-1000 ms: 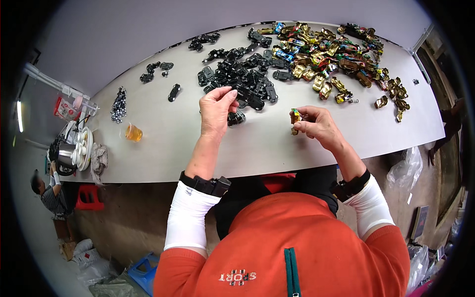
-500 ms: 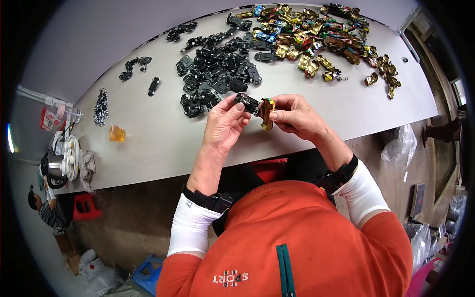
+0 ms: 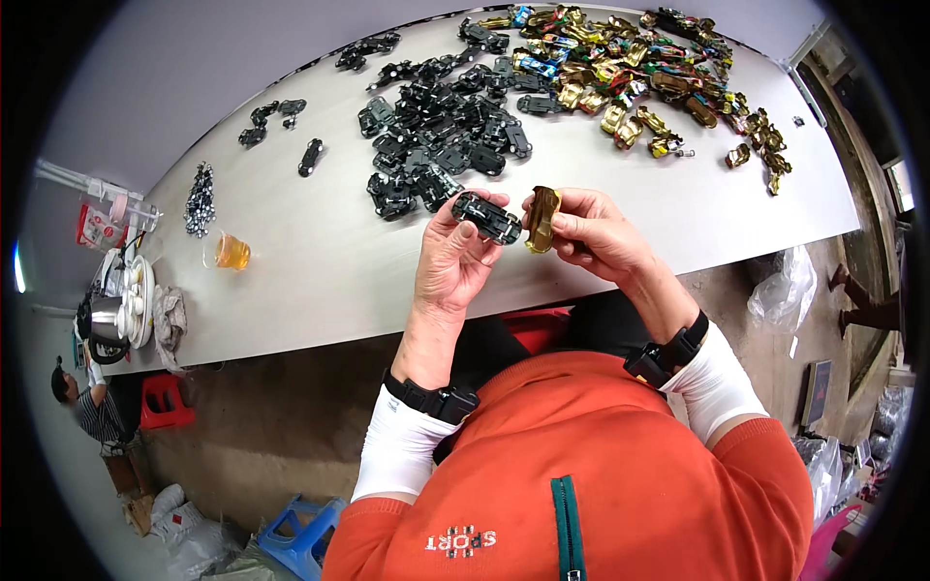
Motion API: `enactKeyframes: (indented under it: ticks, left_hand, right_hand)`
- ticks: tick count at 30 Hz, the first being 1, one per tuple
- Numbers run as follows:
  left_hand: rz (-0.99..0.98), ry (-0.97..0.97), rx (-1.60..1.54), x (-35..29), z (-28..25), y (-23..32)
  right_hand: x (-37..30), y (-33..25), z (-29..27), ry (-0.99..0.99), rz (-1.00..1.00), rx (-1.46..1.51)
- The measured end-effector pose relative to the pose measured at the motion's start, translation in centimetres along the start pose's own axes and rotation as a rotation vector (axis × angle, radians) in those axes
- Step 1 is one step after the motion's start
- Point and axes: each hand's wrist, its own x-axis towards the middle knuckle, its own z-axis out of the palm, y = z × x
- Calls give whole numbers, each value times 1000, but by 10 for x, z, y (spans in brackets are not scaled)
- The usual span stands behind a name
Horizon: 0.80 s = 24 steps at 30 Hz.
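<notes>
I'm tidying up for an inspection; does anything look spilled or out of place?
No spill shows. The cup of amber liquid on the worktable looks out of place: it stands near the small silvery parts, where a knock could wet them.

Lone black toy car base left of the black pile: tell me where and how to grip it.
The lone black toy car base is probably best pinched across its long sides near the middle, from above: it is narrow, its length runs roughly up the view, and it sits apart from the black pile. The left hand is nearer but holds another base.
</notes>
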Motion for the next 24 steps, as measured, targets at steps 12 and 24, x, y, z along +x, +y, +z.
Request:
enactKeyframes:
  ticks: [12,24]
  left_hand:
    - [-95,109,-138,-13,-15,-6]
    - [-79,71,-102,-17,-16,-7]
  right_hand:
    - [-4,4,-4,456,-421,-1173]
    - [-5,1,-2,352,-463,-1198]
